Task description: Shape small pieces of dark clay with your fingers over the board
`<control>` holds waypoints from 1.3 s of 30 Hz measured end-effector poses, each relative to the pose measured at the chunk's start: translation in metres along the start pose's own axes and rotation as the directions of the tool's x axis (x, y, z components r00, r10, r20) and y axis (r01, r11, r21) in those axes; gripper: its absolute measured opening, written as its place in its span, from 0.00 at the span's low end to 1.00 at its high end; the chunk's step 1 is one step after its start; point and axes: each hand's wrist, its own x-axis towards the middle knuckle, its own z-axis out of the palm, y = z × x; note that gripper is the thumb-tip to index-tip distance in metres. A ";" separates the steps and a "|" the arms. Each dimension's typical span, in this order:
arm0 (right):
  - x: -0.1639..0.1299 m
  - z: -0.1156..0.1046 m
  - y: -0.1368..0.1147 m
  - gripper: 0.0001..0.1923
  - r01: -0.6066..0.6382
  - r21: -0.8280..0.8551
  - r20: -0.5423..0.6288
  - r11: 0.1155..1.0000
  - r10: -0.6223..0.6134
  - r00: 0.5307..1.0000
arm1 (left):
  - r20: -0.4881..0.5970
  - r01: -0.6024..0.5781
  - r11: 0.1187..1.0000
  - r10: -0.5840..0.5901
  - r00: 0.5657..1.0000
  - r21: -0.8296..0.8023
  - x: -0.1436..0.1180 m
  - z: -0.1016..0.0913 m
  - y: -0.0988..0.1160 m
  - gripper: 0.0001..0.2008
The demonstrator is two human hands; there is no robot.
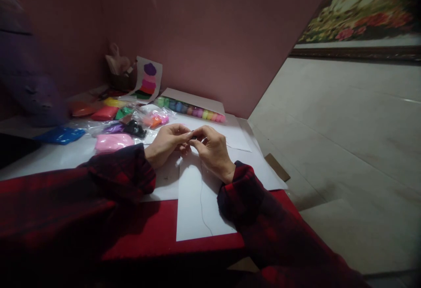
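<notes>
My left hand [167, 141] and my right hand [212, 150] meet above a white sheet of paper [190, 218] with a thin curved line on it. Between their fingertips is a small dark piece [194, 137], mostly covered by the fingers; it looks like black modelling clay. Both hands are closed in a pinch, thumbs against forefingers. Just left of my left hand lie a bag of black clay [134, 129] and a pink packet [113, 142].
More clay packets lie at the left, among them a blue one [62, 135] and a red one [104, 113]. Behind stand a row of coloured pots [194, 111] and a sheet with coloured shapes [148, 80]. A red cloth [141, 231] covers the table's front edge.
</notes>
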 end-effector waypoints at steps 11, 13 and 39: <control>0.001 0.000 0.002 0.05 0.009 -0.015 0.057 1.000 -0.008 0.998 | -0.044 -0.031 0.999 0.031 0.999 0.009 0.001 0.001 0.001 0.23; 0.001 0.000 0.003 0.05 0.023 -0.016 0.044 1.000 -0.023 0.999 | -0.038 -0.032 0.999 0.033 0.999 0.023 0.001 0.000 0.000 0.22; 0.000 -0.001 0.001 0.04 -0.065 0.078 -0.034 0.995 0.067 0.997 | -0.203 -0.124 0.988 0.141 0.969 0.095 0.004 -0.001 0.001 0.09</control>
